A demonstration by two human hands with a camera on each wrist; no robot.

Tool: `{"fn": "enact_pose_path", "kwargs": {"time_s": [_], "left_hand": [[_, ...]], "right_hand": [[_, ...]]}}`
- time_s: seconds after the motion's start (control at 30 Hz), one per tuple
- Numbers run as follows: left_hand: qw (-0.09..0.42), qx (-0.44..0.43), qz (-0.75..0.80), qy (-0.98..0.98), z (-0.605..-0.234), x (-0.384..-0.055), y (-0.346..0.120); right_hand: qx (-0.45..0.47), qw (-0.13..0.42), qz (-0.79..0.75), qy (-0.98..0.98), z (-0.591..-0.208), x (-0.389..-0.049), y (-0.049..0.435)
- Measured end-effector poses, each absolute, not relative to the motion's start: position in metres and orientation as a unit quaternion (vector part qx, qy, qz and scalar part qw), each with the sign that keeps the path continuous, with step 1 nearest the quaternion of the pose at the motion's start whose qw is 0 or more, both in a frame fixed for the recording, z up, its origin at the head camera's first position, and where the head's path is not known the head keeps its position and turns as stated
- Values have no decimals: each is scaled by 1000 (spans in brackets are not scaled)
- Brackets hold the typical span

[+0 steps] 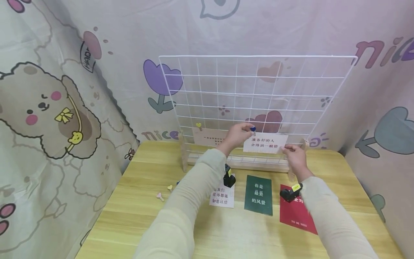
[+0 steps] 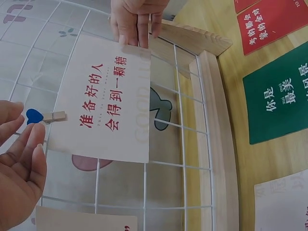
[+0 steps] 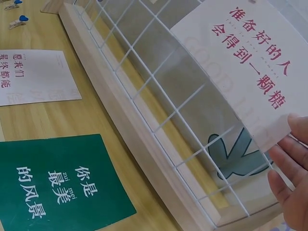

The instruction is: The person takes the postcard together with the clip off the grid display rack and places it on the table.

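Note:
A white card with red Chinese lettering (image 2: 103, 96) lies against the white wire grid (image 1: 258, 91). At its top edge is a small wooden clothespin (image 2: 55, 116) with a blue heart. My left hand (image 1: 238, 136) pinches this clothespin by its heart end, between thumb and fingertips. My right hand (image 1: 295, 158) holds the card's lower right corner, the thumb on the front face. Left of it on the grid hangs another pale card (image 1: 207, 137), under a clothespin with a yellow heart (image 1: 198, 125); my left hand partly covers that card in the head view.
On the wooden table (image 1: 136, 201) lie a white card (image 1: 223, 201), a green card (image 1: 258, 196) and a red card (image 1: 295, 212). Several heart clothespins (image 3: 19, 21) lie left of the cards. A wooden base (image 2: 219, 144) holds the grid, with printed cloth (image 1: 113, 36) behind.

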State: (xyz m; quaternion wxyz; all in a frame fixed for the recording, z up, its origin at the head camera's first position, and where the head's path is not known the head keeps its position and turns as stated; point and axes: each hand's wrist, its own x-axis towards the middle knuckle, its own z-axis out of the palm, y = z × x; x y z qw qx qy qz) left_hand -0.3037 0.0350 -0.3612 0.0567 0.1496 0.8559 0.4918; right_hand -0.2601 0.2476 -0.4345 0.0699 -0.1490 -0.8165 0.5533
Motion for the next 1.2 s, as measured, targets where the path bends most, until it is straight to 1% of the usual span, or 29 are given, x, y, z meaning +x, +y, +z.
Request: {"fn": "enact_pose_path", "kwargs": {"time_s": [0.17,0.57,0.77,0.97,1.2], "left_hand": [[51,158,477,863,-359,-303,38],[9,162,455,876,-359,-298,43],[14,163,435,886,-363,-299,47],[7,167,388,906,-363,-302,49],[27,180,375,909,-360,-306,54]], "right_hand": [[-150,73,544,-822,-433,-262,248],[-141,78,545,-823,-432,-262,252],[-138,72,553,-819,-431,-259,254],[-142,59,549,-821,-431,-257,256],[-138,82,562,-811,-432,-259,259]]}}
